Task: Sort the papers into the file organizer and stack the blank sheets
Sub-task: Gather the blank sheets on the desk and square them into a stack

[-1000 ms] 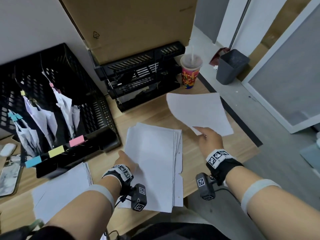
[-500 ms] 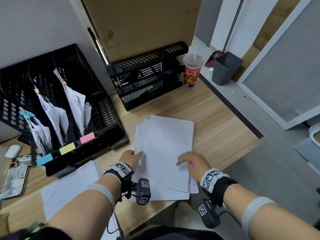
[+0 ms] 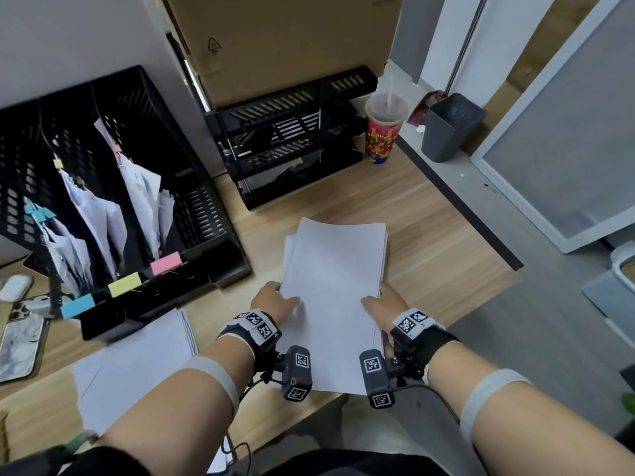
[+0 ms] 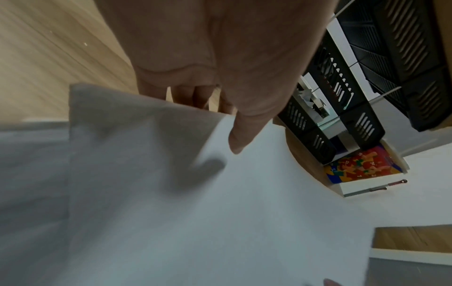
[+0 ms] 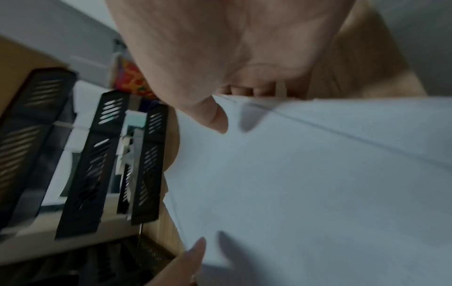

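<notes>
A stack of blank white sheets (image 3: 333, 290) is in front of me over the wooden desk (image 3: 429, 235). My left hand (image 3: 275, 300) grips its left edge and my right hand (image 3: 381, 304) grips its right edge. Each wrist view shows a thumb lying on top of the paper (image 4: 220, 212) (image 5: 305, 183) and fingers curled under the edge. The black file organizer (image 3: 192, 214) stands at the left with blue, yellow and pink labels on its front. Clipped papers (image 3: 144, 194) lean inside its compartments.
A second pile of white sheets (image 3: 137, 365) lies on the desk at the lower left. A black letter tray rack (image 3: 292, 139) and a colourful cup (image 3: 383, 132) stand at the back. A phone (image 3: 20, 341) and a mouse (image 3: 15, 286) lie far left. The desk's edge runs along the right.
My right hand brought a single sheet from the air at the right down onto the stack. Both hands then moved to the stack's sides and took hold of it, with the sheets now squared together.
</notes>
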{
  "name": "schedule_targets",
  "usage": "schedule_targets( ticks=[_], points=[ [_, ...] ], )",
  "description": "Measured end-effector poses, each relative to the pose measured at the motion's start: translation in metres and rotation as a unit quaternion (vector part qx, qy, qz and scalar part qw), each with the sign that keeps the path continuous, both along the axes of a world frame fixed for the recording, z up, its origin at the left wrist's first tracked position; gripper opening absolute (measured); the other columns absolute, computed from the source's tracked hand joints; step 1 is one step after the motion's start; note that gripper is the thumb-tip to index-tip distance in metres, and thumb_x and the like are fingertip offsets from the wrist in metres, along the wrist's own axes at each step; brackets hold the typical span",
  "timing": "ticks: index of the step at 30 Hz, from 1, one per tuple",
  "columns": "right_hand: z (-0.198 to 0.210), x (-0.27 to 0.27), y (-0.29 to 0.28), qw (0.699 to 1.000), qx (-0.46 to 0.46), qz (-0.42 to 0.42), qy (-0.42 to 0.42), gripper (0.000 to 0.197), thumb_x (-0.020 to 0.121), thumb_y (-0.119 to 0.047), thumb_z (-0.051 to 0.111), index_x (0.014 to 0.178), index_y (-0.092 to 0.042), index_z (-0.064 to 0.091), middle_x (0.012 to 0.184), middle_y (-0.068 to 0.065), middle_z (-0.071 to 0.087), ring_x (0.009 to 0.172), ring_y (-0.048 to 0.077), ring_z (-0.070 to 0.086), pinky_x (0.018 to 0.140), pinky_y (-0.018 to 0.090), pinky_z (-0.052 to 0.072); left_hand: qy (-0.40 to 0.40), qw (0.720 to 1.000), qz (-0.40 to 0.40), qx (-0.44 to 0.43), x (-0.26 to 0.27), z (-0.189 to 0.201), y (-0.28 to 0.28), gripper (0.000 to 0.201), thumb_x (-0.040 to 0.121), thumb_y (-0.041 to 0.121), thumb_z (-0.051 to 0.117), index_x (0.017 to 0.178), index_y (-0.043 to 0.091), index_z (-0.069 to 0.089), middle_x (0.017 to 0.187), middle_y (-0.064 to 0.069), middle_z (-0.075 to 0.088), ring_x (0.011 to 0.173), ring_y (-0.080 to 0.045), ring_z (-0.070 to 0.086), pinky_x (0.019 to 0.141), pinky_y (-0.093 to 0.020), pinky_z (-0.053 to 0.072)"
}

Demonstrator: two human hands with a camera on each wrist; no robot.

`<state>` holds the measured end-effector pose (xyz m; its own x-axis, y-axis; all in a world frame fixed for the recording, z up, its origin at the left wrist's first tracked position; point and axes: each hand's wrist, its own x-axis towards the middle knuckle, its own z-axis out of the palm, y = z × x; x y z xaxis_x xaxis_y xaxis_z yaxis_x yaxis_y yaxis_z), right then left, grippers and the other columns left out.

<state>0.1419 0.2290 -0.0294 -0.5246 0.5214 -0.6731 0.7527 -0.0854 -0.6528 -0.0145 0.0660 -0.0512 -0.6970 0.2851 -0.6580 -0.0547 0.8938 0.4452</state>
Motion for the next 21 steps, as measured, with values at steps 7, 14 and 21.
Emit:
schedule_targets(
  ticks=[7,14,21],
  points=[
    [0.001,0.005,0.017,0.998,-0.021,-0.028,0.048,0.038,0.075,-0.006,0.053,0.108,-0.018,0.066,0.102,0.005,0.073,0.096,0.028,0.07,0.088,0.047,0.057,-0.095,0.985,0.096,0.106,0.003,-0.009,0.002,0.055,0.063,0.038,0.082,0.107,0.008,0.069,0.105,-0.009,0.074,0.097,-0.03,0.07,0.085,-0.038,0.057],
    [0.07,-0.032,0.04,0.983,0.038,0.0,0.179,0.029,0.082,-0.002,0.053,0.102,-0.018,0.066,0.097,-0.002,0.072,0.088,0.014,0.067,0.081,0.034,0.054,-0.067,0.905,0.232,0.351,-0.01,0.055,0.015,0.036,0.078,0.003,0.077,0.113,0.004,0.068,0.106,-0.012,0.076,0.102,-0.032,0.072,0.086,-0.036,0.056],
    [0.097,-0.055,0.047,0.955,0.094,-0.054,0.275,0.018,0.077,0.003,0.056,0.089,-0.004,0.067,0.084,0.008,0.071,0.077,0.017,0.064,0.068,0.027,0.05,0.084,0.854,0.25,0.449,-0.022,0.115,0.029,0.042,0.069,0.009,0.061,0.111,0.006,0.063,0.103,-0.014,0.071,0.095,-0.027,0.065,0.083,-0.041,0.053]
  ],
)
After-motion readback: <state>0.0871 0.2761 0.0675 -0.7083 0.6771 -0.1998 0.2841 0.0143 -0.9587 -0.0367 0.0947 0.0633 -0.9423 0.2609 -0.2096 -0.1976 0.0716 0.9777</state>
